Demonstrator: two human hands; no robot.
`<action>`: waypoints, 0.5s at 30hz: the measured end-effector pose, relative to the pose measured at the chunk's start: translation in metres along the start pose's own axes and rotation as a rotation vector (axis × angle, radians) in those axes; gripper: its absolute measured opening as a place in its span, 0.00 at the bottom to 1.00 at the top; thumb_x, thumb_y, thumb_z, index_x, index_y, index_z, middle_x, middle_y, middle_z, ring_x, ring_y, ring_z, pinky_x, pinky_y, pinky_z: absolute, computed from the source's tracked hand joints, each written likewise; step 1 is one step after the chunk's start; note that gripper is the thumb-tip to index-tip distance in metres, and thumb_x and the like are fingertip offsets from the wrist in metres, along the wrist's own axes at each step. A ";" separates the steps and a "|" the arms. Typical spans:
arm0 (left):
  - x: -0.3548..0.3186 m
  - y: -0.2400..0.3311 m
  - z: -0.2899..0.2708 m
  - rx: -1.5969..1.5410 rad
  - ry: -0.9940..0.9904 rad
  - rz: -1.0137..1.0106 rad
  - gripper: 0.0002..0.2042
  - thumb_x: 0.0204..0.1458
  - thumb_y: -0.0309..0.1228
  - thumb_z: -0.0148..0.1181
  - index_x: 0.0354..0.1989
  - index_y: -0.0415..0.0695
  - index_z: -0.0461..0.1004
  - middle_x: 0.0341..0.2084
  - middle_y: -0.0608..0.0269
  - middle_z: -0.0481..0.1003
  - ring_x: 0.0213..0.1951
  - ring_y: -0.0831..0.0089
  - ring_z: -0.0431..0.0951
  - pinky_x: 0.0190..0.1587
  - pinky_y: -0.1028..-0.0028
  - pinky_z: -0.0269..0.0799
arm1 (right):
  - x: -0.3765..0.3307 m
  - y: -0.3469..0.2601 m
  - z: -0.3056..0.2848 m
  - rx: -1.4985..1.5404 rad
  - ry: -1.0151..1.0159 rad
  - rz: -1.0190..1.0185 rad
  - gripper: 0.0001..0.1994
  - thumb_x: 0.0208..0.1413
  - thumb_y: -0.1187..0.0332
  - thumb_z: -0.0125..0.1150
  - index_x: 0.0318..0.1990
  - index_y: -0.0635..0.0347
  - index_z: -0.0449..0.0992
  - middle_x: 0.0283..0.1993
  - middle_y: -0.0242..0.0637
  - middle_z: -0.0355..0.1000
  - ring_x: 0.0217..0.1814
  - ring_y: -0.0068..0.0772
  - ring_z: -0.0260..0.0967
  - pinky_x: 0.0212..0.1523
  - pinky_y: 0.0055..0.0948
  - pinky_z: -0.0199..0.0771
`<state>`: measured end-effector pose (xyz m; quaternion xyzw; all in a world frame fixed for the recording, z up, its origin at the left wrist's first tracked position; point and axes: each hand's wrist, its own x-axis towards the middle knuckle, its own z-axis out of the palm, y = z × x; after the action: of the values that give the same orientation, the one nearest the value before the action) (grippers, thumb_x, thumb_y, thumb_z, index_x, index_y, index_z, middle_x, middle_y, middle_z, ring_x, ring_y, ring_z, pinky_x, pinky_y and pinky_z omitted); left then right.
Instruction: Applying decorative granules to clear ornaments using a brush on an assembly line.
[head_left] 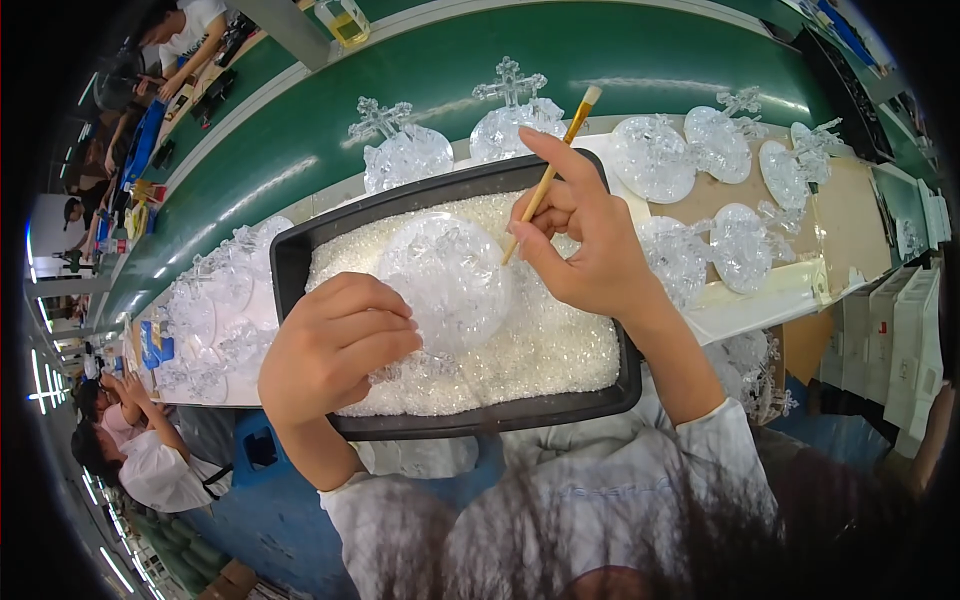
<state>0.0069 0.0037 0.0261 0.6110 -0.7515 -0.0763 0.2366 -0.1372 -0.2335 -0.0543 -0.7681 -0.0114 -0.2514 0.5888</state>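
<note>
Head view: left hand (335, 345) pinching disc (450, 285) at lower left edge, mid-frame, over granules (545, 365) in tray (290, 270); right hand (590, 235) pinching brush (546, 182), bristles up. Apparent step: holding disc, brush ready; next move likely calls for steady left grip.

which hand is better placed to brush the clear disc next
Likely the right hand: it holds the brush, bristles up, beside the disc; the left hand is at the disc's lower left.

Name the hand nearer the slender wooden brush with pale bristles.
Right: the right hand holds the brush; the left hand is apart from it, at the lower left of the round translucent disc.
</note>
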 end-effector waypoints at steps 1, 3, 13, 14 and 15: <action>-0.002 -0.002 0.000 -0.012 -0.013 0.007 0.21 0.23 0.27 0.62 0.34 0.36 0.77 0.33 0.57 0.80 0.40 0.54 0.79 0.42 0.59 0.74 | -0.001 0.000 0.000 0.014 -0.008 0.015 0.36 0.56 0.83 0.60 0.71 0.60 0.53 0.37 0.39 0.76 0.38 0.25 0.77 0.42 0.25 0.79; -0.003 -0.007 0.000 -0.022 -0.005 0.016 0.20 0.23 0.27 0.62 0.33 0.36 0.77 0.32 0.56 0.80 0.40 0.54 0.79 0.41 0.59 0.74 | -0.003 0.000 -0.001 0.026 -0.016 0.032 0.35 0.56 0.83 0.60 0.71 0.60 0.54 0.36 0.38 0.76 0.38 0.24 0.77 0.42 0.24 0.79; -0.001 -0.011 0.003 -0.049 0.073 0.025 0.18 0.25 0.23 0.61 0.32 0.37 0.78 0.29 0.59 0.78 0.38 0.56 0.80 0.38 0.62 0.75 | -0.010 0.000 -0.001 0.089 -0.086 0.020 0.29 0.56 0.84 0.59 0.66 0.61 0.62 0.37 0.38 0.75 0.37 0.24 0.77 0.39 0.25 0.80; 0.000 -0.011 0.003 -0.048 0.072 0.026 0.18 0.25 0.23 0.61 0.32 0.37 0.78 0.29 0.59 0.78 0.38 0.56 0.80 0.38 0.62 0.75 | -0.010 0.000 -0.001 0.060 -0.094 0.006 0.28 0.56 0.84 0.59 0.65 0.61 0.64 0.37 0.38 0.75 0.37 0.25 0.77 0.39 0.25 0.80; 0.000 -0.011 0.003 -0.037 0.069 0.003 0.18 0.25 0.22 0.62 0.32 0.37 0.78 0.29 0.58 0.79 0.38 0.56 0.80 0.38 0.62 0.75 | -0.011 0.001 -0.001 0.060 -0.093 0.006 0.28 0.56 0.84 0.59 0.65 0.61 0.64 0.37 0.38 0.75 0.37 0.25 0.77 0.39 0.25 0.80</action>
<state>0.0152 0.0003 0.0191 0.6077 -0.7424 -0.0686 0.2736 -0.1472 -0.2320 -0.0594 -0.7611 -0.0439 -0.2134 0.6109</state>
